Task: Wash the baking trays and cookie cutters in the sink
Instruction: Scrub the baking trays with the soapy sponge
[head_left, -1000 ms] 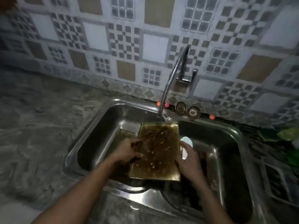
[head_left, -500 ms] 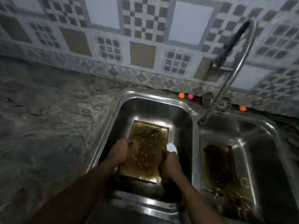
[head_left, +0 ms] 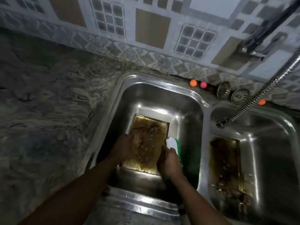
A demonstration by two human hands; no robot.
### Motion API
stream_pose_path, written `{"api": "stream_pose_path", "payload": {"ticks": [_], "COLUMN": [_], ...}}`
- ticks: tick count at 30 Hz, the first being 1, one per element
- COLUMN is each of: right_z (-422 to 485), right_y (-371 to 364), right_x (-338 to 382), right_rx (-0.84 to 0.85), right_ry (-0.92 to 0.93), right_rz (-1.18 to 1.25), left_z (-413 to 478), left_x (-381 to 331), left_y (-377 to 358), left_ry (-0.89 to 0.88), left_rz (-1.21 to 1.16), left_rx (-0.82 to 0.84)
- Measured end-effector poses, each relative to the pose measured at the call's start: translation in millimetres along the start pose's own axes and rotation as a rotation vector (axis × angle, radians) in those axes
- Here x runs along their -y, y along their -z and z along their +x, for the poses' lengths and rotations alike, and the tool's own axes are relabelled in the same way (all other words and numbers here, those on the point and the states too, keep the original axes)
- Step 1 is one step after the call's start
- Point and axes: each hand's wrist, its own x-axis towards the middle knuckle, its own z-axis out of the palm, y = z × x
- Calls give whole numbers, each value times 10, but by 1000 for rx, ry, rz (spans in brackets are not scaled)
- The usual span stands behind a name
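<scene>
A greasy, golden baking tray (head_left: 146, 140) with brown residue lies tilted in the left basin of the steel sink (head_left: 113, 101). My left hand (head_left: 124, 147) grips its left edge, fingers over the dirty surface. My right hand (head_left: 170, 161) clasps the tray's right edge and also holds a scrub brush (head_left: 172, 142) with a white handle and green bristles. A second dirty baking tray (head_left: 225, 158) lies in the right basin, with dark bits near its front end. No cookie cutters can be made out.
A flexible metal faucet hose (head_left: 259, 95) hangs over the right basin. On the ledge behind the sink sit two drain strainers (head_left: 224, 90) and small orange and pink balls (head_left: 193, 83). Grey marbled counter (head_left: 48, 111) spreads to the left; tiled wall behind.
Both hands carried the tray and brush from under the faucet over the divider into the left basin, where it now sits lower. The second tray in the right basin has come into view.
</scene>
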Motion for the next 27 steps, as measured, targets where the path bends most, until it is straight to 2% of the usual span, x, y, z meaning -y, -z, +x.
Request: {"api": "stream_pose_path", "payload": {"ticks": [3,7,11,16,20,23,27], "right_z": [-45,-109,-248,-481,-622,-718,-854], "right_y": [36,92,344,902,1458,1837,2255], "right_x": [-11,12,176,312,84,-294,-884], "right_rx": [2,-24,-167,-440,-598,-654,-636], "right_ry": [-10,22,124,246,286,273,219], "right_rz": [85,173,242,390,446,405,396], "left_z": [6,-35,-45,-153,-305,-418,-554], "left_x": [58,16,-95,-874,-1529,-1962,-2470], "left_y": [-40,-15,4,-65,-335,-620,-1081], "left_ry": [-34,-76,-120,-296,-439,-535,-603], "left_rz": [-82,-33,34,2,-25,-37,-14], "left_rx": [-37,7,-84,-258,-270,-276,-259]}}
